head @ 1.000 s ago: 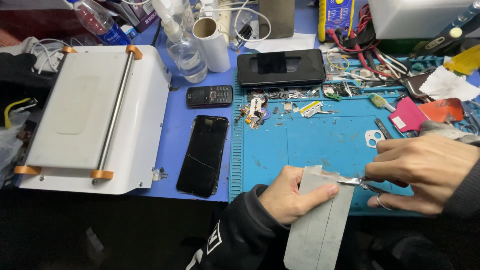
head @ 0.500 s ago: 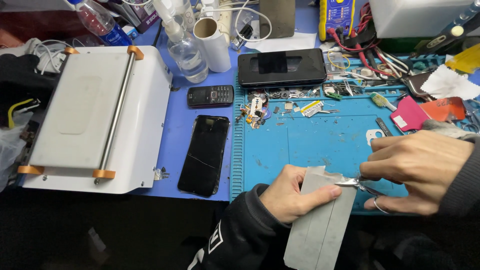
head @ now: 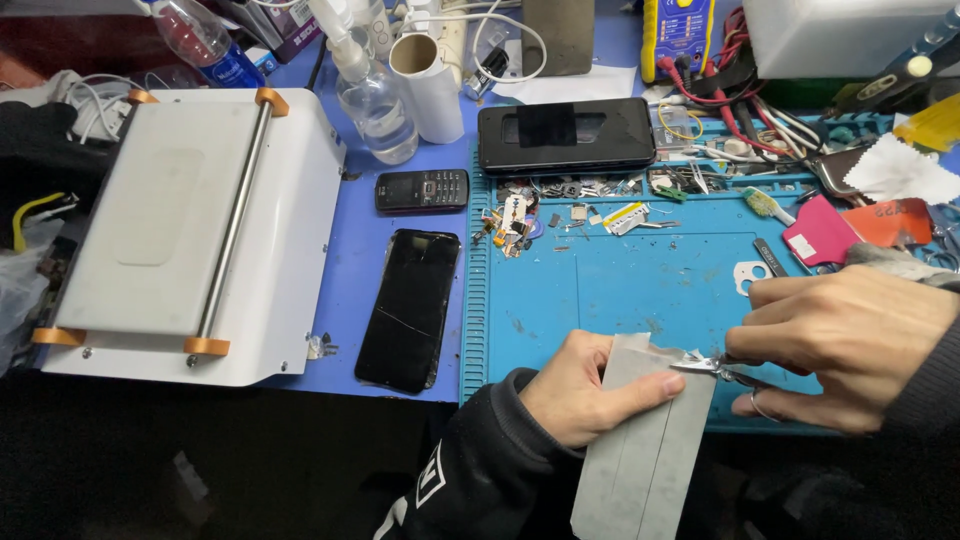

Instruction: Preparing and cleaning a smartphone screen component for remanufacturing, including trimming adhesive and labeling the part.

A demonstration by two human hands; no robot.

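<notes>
Barely shifted, both hands keep scissors (head: 712, 368) cutting grey sheet (head: 645, 450).

**What the view keeps back**

The grey sheet (head: 640, 470) runs off the bottom edge, its lower end unseen. The right hand (head: 850, 345) hides most of the small metal tool (head: 712, 367); only its tip shows, and its kind is unclear. The small parts (head: 520, 215) on the blue mat (head: 640, 285) are too tiny to identify.

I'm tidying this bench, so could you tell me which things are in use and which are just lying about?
In use: left hand holding grey sheet; right hand with small scissors.
Lying about: cracked phone, keypad phone, white machine, spray bottle.
</notes>
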